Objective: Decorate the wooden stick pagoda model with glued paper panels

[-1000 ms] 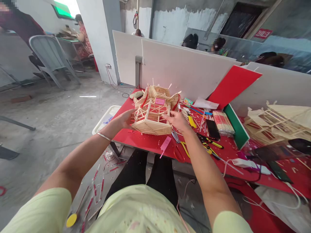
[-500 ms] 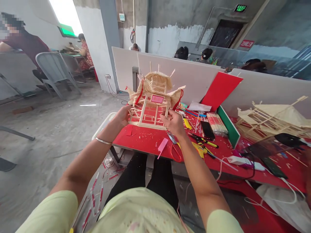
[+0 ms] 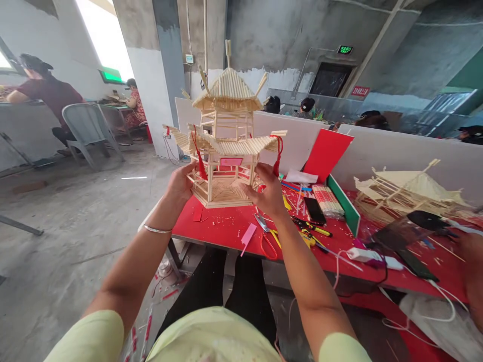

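A two-tiered model pavilion [image 3: 231, 146] made of thin wooden sticks is held up over the near part of the red table, roughly upright. Red tassels [image 3: 278, 156] hang from its lower roof corners, and a pink plaque [image 3: 231, 161] sits under the front eave. My left hand [image 3: 180, 188] grips the left side of its frame, fingers partly hidden behind the posts. On the opposite side my right hand [image 3: 267, 193] is closed around the right posts, with the thumb in front. Scissors with red handles [image 3: 268, 244] and a pink paper strip [image 3: 248, 235] lie below on the table.
Pliers [image 3: 311, 226], a black phone [image 3: 314, 210] and bundled sticks [image 3: 327, 199] lie on the red table [image 3: 219, 239] to the right. Another stick model [image 3: 411, 191] stands farther right, near a co-worker's arm [image 3: 471, 261]. A white partition [image 3: 294, 136] runs behind.
The pavilion has been raised and tipped from leaning away to nearly upright, so its upper roof and floor now show. Both hands keep their hold. The camera view has tilted upward slightly.
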Demonstrator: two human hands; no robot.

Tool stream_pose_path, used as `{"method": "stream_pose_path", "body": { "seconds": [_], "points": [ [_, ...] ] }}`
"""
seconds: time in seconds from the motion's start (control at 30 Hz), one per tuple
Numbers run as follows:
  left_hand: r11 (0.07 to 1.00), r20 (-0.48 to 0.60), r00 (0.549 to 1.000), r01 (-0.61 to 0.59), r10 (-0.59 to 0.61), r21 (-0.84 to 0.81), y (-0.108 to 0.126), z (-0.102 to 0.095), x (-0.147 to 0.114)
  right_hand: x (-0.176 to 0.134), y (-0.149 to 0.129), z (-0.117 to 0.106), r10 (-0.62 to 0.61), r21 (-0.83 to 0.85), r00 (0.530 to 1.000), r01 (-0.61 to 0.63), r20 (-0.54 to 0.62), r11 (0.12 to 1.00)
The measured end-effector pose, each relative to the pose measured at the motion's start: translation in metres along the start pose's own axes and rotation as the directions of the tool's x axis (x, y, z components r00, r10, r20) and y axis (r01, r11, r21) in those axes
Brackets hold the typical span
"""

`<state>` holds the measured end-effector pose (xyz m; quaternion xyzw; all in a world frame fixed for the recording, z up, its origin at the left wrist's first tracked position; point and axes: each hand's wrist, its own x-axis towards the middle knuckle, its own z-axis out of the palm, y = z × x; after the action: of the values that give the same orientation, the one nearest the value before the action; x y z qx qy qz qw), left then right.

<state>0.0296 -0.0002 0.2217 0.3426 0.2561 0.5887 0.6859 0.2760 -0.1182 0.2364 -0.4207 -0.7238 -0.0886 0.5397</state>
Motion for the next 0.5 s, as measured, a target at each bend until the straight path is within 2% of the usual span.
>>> {"method": "stream_pose_path", "body": {
  "seconds": [0.1, 0.2, 0.27, 0.4, 0.5],
  "points": [
    [0.997, 0.016, 0.997, -0.080, 0.080, -0.002, 0.000, -0.005, -0.005, -0.014, -0.003, -0.001, 0.051, 0.009, 0.997, -0.051, -0.057, 0.999],
    [0.990, 0.093, 0.985, -0.142, 0.142, -0.013, -0.003, -0.013, -0.007, -0.036, -0.004, 0.003, 0.181, 0.033, 0.975, -0.178, -0.126, 0.983],
    [0.986, 0.101, 0.981, -0.168, 0.168, -0.015, -0.006, -0.018, -0.006, -0.052, -0.002, 0.009, 0.282, 0.096, 0.947, -0.270, -0.152, 0.958],
    [0.986, 0.054, 0.984, -0.170, 0.169, 0.006, -0.014, -0.028, -0.003, -0.074, 0.008, 0.022, 0.409, 0.250, 0.902, -0.367, -0.139, 0.896],
    [0.988, 0.038, 0.987, -0.155, 0.155, 0.018, -0.018, -0.029, -0.003, -0.078, 0.016, 0.024, 0.412, 0.283, 0.905, -0.369, -0.109, 0.885]
  ]
}}
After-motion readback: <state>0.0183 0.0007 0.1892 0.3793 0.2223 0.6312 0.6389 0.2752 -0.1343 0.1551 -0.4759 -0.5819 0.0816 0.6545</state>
